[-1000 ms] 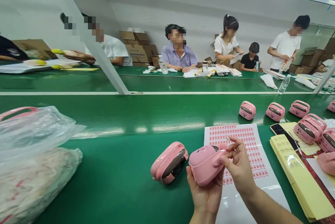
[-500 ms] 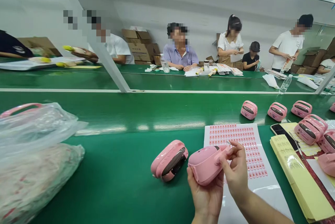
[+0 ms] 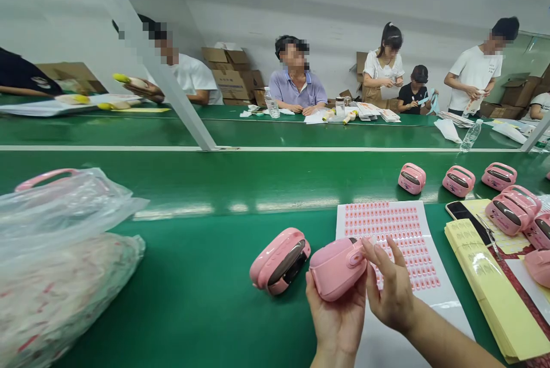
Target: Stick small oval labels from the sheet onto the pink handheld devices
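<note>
Two hands, one pink device. Left hand (image 3: 339,322): cupped beneath the pink device (image 3: 333,270), thumb up its left side, holding it above the near table (image 3: 193,305). Right hand (image 3: 393,293): fingers parted, tips at the handle, no pinched item visible. Changed: one oval sticker (image 3: 356,258) now shows on the handle's end, where fingers were a moment ago; probably placed. Beneath, to the right: one sticker sheet (image 3: 382,339), partly blocked by hands and forearm. Just left: one second device (image 3: 279,262), crowding that side. Far left: plastic bags (image 3: 69,207). Right: one yellow stack (image 3: 490,288), one phone (image 3: 466,219). Far right: further pink devices (image 3: 458,181).
</note>
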The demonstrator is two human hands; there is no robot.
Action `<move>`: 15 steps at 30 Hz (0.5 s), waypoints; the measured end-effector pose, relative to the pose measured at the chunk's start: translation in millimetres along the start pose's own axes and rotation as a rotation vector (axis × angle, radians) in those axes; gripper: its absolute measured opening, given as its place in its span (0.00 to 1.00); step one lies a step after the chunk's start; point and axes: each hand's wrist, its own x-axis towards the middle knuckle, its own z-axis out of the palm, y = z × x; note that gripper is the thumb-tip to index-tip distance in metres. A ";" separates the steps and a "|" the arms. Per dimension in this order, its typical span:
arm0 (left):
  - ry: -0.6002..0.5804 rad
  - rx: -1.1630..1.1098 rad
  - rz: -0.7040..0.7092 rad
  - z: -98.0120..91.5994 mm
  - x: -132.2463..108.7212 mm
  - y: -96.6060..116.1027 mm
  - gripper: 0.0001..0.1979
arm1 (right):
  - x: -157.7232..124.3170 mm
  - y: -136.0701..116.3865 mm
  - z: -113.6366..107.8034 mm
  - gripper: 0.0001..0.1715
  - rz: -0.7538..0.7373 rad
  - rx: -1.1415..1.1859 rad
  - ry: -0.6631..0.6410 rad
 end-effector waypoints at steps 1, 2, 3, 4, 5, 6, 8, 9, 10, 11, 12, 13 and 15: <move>-0.008 0.001 -0.004 0.2 0.1 0.8 0.16 | -0.3 2.0 -1.0 0.37 0.024 0.006 -0.019; -0.007 0.003 -0.008 -0.1 0.1 1.5 0.17 | -0.3 3.4 -1.6 0.38 0.069 0.017 -0.033; -0.001 0.007 -0.012 -0.8 -0.1 1.8 0.17 | 0.0 3.8 -1.9 0.38 0.136 0.037 -0.046; 0.005 0.011 -0.018 -1.8 -0.4 1.7 0.17 | 0.5 3.2 -1.8 0.38 0.222 0.070 -0.059; 0.009 0.015 -0.028 -2.9 -0.7 1.4 0.18 | 0.9 1.6 -1.0 0.38 0.318 0.118 -0.070; 0.007 0.017 -0.043 -4.1 -1.0 0.9 0.18 | 1.1 -0.7 0.5 0.38 0.411 0.177 -0.081; -0.021 0.011 -0.078 -5.7 -1.4 0.3 0.17 | 0.4 -4.3 5.7 0.39 0.551 0.306 -0.095; -0.047 0.009 -0.088 -5.9 -1.5 0.9 0.17 | -0.5 -3.4 9.4 0.39 0.592 0.365 -0.101; -0.077 0.011 -0.090 -5.6 -1.6 2.4 0.16 | -1.5 0.6 13.7 0.39 0.620 0.415 -0.105; -0.105 0.022 -0.084 -4.9 -1.8 5.0 0.16 | -2.5 8.6 18.2 0.38 0.647 0.447 -0.107; -0.124 0.042 -0.078 -4.1 -2.2 8.7 0.16 | -3.1 21.0 22.9 0.36 0.683 0.445 -0.107; -0.131 0.065 -0.074 -3.5 -3.1 13.5 0.16 | -3.0 37.6 27.5 0.34 0.724 0.424 -0.103; -0.117 0.105 -0.098 -4.9 -7.0 25.3 0.16 | -0.3 79.4 36.0 0.31 0.814 0.276 -0.082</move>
